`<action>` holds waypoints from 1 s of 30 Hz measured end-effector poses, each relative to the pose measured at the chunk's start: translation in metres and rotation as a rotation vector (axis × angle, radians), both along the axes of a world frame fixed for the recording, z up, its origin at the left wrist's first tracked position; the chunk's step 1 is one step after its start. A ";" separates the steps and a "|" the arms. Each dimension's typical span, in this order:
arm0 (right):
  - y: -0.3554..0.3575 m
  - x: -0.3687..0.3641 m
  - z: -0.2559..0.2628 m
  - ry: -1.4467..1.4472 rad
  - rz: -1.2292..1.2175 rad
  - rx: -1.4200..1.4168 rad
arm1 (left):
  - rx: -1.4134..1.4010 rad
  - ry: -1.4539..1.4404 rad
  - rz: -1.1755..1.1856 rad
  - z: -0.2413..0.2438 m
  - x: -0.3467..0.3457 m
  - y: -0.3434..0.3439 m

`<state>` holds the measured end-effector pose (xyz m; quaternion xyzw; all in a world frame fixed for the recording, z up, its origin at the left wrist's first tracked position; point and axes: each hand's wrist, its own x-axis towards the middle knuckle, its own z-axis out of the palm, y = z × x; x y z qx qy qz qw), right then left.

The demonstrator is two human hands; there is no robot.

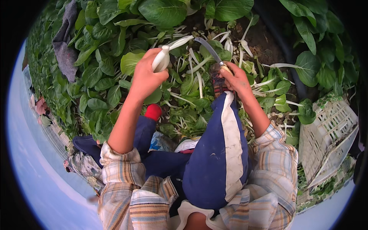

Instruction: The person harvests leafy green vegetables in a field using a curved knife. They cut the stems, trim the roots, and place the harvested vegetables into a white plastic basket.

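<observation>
My left hand (pixel 148 75) grips a leafy green plant (pixel 162 61), probably bok choy, by its thick white stalks. The pale cut-looking base points up, and one white stalk (pixel 181 42) juts out to the right. In my right hand (pixel 237 79) is a small curved knife (pixel 209 49) with a yellowish handle. Its blade slants up and to the left, its tip close to the jutting stalk; whether they touch I cannot tell. Beneath both hands, loose leaves and white stalks (pixel 199 84) litter the soil.
Dense leafy plants (pixel 105 73) grow on the left, with a grey cloth (pixel 64 46) draped over them. A dark hose or pipe (pixel 283 43) runs along the right. A white plastic crate (pixel 325 138) stands tilted at the right. Another person in camouflage clothing (pixel 84 164) is at the left.
</observation>
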<state>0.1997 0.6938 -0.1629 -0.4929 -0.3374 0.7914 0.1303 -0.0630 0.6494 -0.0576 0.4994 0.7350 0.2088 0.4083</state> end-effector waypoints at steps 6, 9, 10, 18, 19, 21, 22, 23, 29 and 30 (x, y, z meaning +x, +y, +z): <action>0.022 -0.030 0.088 0.548 -0.171 0.119 | -0.141 -1.095 0.393 0.033 0.032 -0.037; 0.024 -0.046 0.099 0.605 -0.137 0.083 | -0.140 -1.250 0.370 0.028 0.045 -0.038; 0.023 -0.047 0.097 0.593 -0.148 0.066 | -0.135 -1.216 0.411 0.029 0.048 -0.036; 0.018 -0.044 0.086 0.515 -0.317 0.072 | 0.204 -0.451 0.300 0.018 0.064 -0.011; 0.017 -0.045 0.087 0.512 -0.301 0.081 | 0.172 -0.544 0.215 0.017 0.067 -0.005; 0.013 -0.045 0.087 0.502 -0.274 0.105 | -0.166 -0.681 0.114 0.016 0.076 0.000; 0.011 -0.043 0.088 0.480 -0.259 0.075 | -0.157 -0.727 0.090 0.011 0.081 0.003; 0.011 -0.040 0.090 0.458 -0.264 0.063 | -0.150 -0.772 0.066 0.006 0.083 0.006; 0.004 0.022 0.047 -0.025 -0.294 0.170 | -0.030 0.558 -0.591 -0.001 0.096 0.049; 0.000 0.034 0.033 -0.069 -0.279 0.116 | 0.024 0.766 -0.727 -0.005 0.104 0.065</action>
